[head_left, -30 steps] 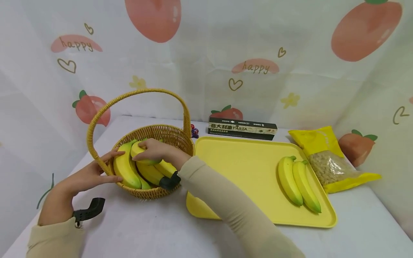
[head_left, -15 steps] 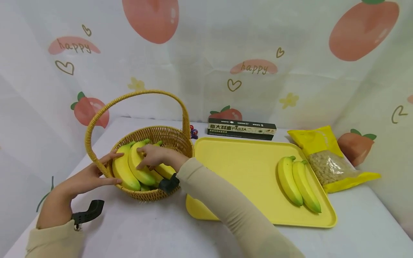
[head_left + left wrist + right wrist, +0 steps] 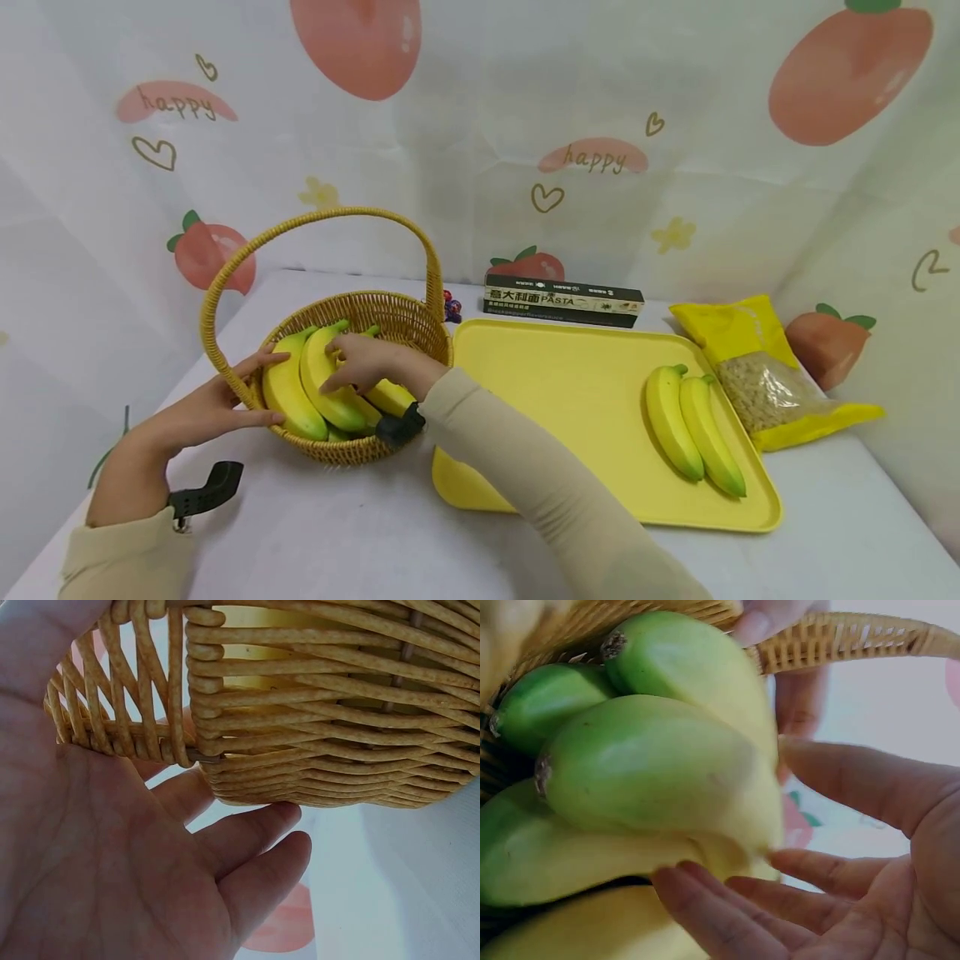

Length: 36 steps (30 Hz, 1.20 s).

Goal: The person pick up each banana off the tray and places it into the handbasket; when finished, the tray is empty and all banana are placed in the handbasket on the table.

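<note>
1. Right hand: fingers loosely extended, thumb apart from them; thumb and fingertips touch the sides of the upper banana, without curling round it. Whether they bear any of its weight, cannot tell.
2. Left hand: fingers spread and nearly straight, astride the foot of the handle; thumb at the near rim, an upper fingertip at the outer banana, other fingers against the outside of the weave.
3. Upper banana: in the basket, tilted, lying on other bananas, stem away from the person.
4. Outer banana: in the basket, against its left side, just beside the upper banana.
5. Further bananas: in the basket, partly hidden by the right hand; count uncertain.
6. Basket: round, woven, tan, handle upright.
7. Wrist mounts, black: one at the left wrist, one at the right.
8. Tray: yellow, rectangular, just right of the basket.
9. Pair of bananas: side by side on the tray's right part.
10. Bag: yellow with clear window, pale contents, beside the tray's right edge.
11. Box: black and cream, printed "PASTA", behind the tray.
12. Small wrapped items: red and purple, behind the basket's right side.
</note>
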{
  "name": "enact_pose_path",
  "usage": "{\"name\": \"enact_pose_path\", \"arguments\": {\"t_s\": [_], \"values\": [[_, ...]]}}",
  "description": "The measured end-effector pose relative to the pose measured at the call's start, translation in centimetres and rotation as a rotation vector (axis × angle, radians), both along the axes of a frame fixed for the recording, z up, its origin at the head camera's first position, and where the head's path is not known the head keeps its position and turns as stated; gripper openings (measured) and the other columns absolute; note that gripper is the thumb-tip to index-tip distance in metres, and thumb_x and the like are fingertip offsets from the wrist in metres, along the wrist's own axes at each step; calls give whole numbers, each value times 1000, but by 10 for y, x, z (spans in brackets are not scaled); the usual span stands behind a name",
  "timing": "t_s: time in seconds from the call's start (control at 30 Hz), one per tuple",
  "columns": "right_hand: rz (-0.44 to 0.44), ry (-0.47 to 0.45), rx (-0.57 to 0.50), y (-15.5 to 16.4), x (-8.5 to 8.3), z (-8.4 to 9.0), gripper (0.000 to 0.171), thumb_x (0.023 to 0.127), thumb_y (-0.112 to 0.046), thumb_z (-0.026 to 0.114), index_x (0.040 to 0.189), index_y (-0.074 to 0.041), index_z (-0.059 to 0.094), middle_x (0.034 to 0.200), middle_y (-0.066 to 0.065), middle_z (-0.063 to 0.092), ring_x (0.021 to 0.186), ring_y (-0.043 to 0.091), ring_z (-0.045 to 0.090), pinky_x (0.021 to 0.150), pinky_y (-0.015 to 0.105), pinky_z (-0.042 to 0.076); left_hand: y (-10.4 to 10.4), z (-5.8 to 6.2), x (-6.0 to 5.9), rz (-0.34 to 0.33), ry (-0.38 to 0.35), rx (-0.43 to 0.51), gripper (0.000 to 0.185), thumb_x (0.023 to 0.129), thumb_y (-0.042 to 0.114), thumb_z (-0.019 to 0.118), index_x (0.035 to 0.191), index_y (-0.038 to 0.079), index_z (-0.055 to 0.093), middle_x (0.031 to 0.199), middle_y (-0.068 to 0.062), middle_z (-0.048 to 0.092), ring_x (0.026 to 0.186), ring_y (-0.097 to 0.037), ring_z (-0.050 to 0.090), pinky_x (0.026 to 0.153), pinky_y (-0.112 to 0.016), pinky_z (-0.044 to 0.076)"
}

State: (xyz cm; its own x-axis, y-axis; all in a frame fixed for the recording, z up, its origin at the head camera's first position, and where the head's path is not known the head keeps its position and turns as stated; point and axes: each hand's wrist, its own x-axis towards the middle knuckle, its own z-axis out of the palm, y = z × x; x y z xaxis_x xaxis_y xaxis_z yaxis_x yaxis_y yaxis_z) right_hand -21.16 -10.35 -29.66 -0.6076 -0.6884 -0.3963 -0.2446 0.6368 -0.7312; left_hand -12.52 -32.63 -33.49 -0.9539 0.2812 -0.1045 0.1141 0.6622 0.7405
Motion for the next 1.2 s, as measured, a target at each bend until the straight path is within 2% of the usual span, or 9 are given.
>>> {"name": "enact_pose_path", "arguments": {"t_s": [0.07, 0.13, 0.2, 0.27, 0.4, 0.53, 0.67, 0.9, 1.2], "values": [[31, 44, 1, 6, 0, 3, 64, 89, -26, 63, 144, -14, 33, 147, 4, 38, 103, 14, 59, 77, 22, 52, 1, 1, 0, 0, -3, -8, 79, 85, 21, 67, 147, 14, 20, 153, -28, -1, 133, -56, 14, 94, -73, 27], [60, 90, -11, 14, 1, 5, 63, 89, -29, 62, 144, -15, 33, 148, 2, 38, 121, 15, 51, 90, 23, 48, 1, 1, -1, -1, -3, -16, 79, 85, 22, 67, 147, 15, 20, 154, -28, -1, 132, -56, 15, 94, -72, 28], [77, 117, -38, 24, 3, 7, 63, 89, -31, 61, 144, -16, 34, 147, 3, 38, 131, 15, 43, 100, 25, 43, 1, 1, -1, -2, -4, -11, 79, 85, 22, 67, 147, 14, 20, 154, -28, -2, 132, -57, 13, 94, -73, 27], [100, 131, -72, 37, 7, 8, 63, 90, -32, 61, 144, -16, 33, 148, 4, 38, 132, 16, 41, 104, 26, 40, 1, 1, -1, 0, -4, -6, 79, 84, 22, 68, 147, 14, 20, 154, -27, -2, 133, -56, 12, 94, -73, 26], [116, 105, -140, 72, 15, 7, 62, 90, -30, 61, 144, -14, 34, 149, 6, 36, 127, 20, 48, 98, 25, 45, 1, -1, -2, -11, 2, 17, 78, 84, 20, 68, 147, 13, 21, 154, -27, -2, 135, -55, 8, 95, -73, 24], [100, 120, -141, 112, 19, 3, 58, 90, -31, 61, 141, -16, 39, 144, 5, 42, 127, 22, 48, 95, 30, 46, -1, -2, -1, -17, 19, 12, 78, 84, 18, 68, 147, 12, 21, 153, -28, -1, 135, -55, 9, 95, -73, 25], [37, 127, -156, 151, 21, -3, 53, 89, -30, 61, 138, -16, 44, 141, 5, 45, 127, 23, 47, 98, 33, 46, -1, -2, -1, -15, 16, 8, 79, 84, 19, 68, 147, 14, 21, 154, -27, 0, 135, -54, 9, 95, -72, 25], [-86, 117, -302, 205, 29, -16, 49, 91, -24, 60, 135, -9, 46, 142, 11, 43, 129, 34, 44, 104, 42, 42, 0, -1, -2, -1, -9, 4, 80, 84, 22, 69, 147, 15, 20, 154, -26, -2, 135, -54, 9, 95, -73, 24], [-224, 173, -297, 258, 46, -33, 52, 90, -26, 61, 134, -4, 46, 141, 19, 43, 129, 40, 41, 104, 51, 38, 0, -3, -3, -20, 15, 25, 78, 84, 18, 68, 146, 14, 22, 154, -26, 3, 135, -53, 7, 94, -73, 24]]}}
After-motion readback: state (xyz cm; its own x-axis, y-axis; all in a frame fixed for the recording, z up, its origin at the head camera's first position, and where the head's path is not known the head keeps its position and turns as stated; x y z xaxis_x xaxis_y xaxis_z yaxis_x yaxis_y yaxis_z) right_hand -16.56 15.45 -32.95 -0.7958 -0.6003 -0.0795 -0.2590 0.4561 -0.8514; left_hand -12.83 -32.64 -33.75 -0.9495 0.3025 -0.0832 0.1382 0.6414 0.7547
